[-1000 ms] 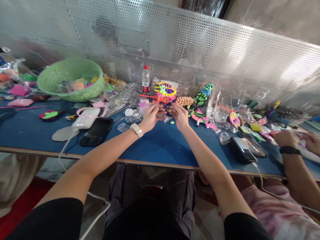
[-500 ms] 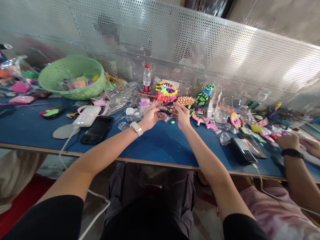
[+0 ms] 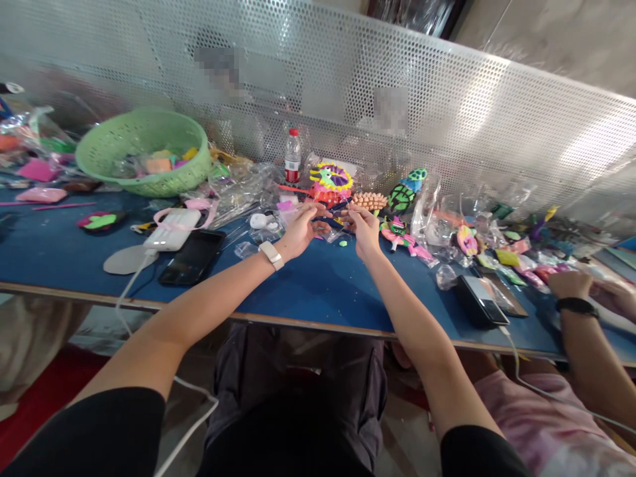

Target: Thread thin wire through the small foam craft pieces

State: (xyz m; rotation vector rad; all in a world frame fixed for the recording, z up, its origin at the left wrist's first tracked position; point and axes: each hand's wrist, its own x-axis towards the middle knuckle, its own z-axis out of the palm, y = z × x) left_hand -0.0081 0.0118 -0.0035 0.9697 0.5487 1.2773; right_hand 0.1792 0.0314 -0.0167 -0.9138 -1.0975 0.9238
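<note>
Both my hands are stretched out over the blue table [image 3: 318, 285], close together near its far side. My left hand [image 3: 301, 230], with a pale wristband, has its fingers pinched on a small clear plastic bag [image 3: 332, 225] with something dark blue inside. My right hand [image 3: 364, 228] pinches the same bag from the other side. Just beyond my fingers lie colourful clay figures: a yellow and purple disc [image 3: 330, 177], an orange spiky piece [image 3: 368, 199], a green turtle [image 3: 403, 191].
A green basket [image 3: 142, 152] with clay pieces stands at the back left, beside a small bottle [image 3: 292, 156]. A white power bank [image 3: 172, 228] and black phone [image 3: 191, 259] lie left of my hands. Another person's hand with a black watch [image 3: 574, 291] works at the right, near a second phone [image 3: 479, 301].
My hands have stayed close together on the bag, shifting slightly up and away. The other person's hand at the right has drawn a little further right.
</note>
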